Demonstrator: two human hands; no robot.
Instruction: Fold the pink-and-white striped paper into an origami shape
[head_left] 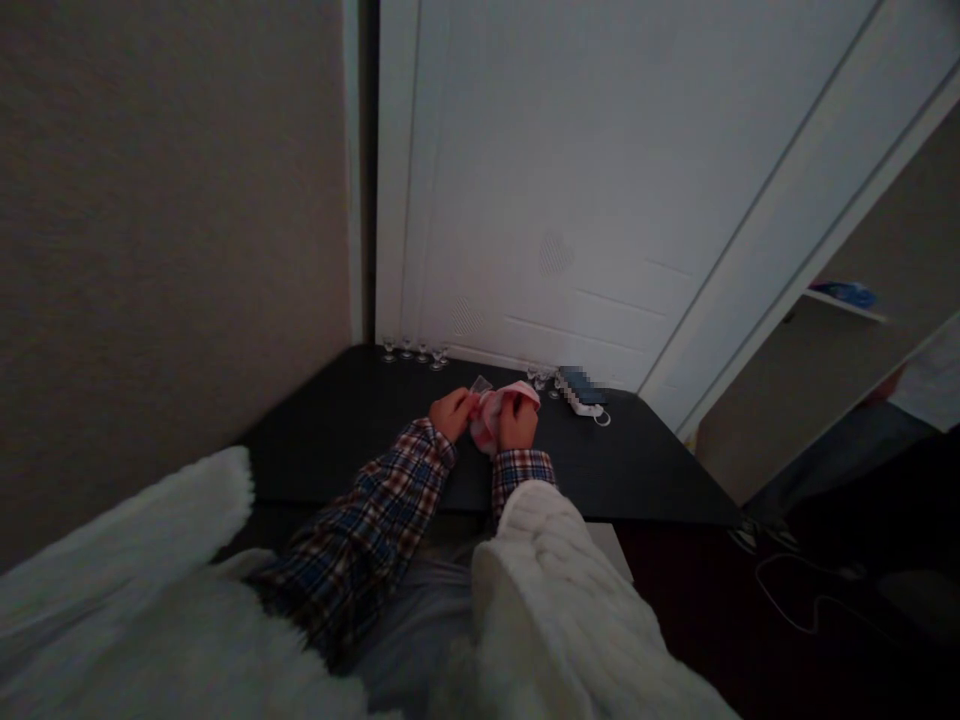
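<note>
Both of my hands meet over the dark table. My left hand (452,413) is closed, with a small clear glass (481,384) sticking out beyond its fingertips; most of the glass is hidden by fingers and cloth. In my right hand (517,425) a pink cloth (486,432) is bunched up and pressed against the left fingertips. Part of the cloth hangs down between the hands. Just beyond the right hand stand several small clear glasses (538,378).
More small stemmed glasses (422,353) stand along the back left edge of the black table (337,430). A phone (582,385) lies over a white object with a loop (589,409) at the right. A white door (525,180) rises directly behind, and a wall (180,220) bounds the left.
</note>
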